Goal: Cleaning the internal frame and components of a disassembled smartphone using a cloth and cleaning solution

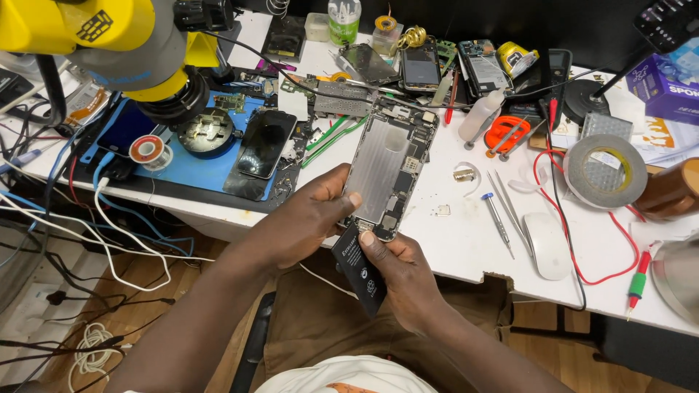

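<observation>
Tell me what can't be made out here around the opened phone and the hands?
Head view only:
- Black battery: partly covered by the right hand.
- Opened phone shell: its lower edge is hidden by both thumbs; its parts are too small to identify.
- Left hand: fingers hidden behind the shell.

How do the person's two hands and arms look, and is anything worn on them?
Both arms are bare up to the edge of the picture: no sleeves show. The left hand and the right hand wear no gloves, and I see no ring, watch or bracelet. The fingernails are short. No cables or markings are on them.
</observation>
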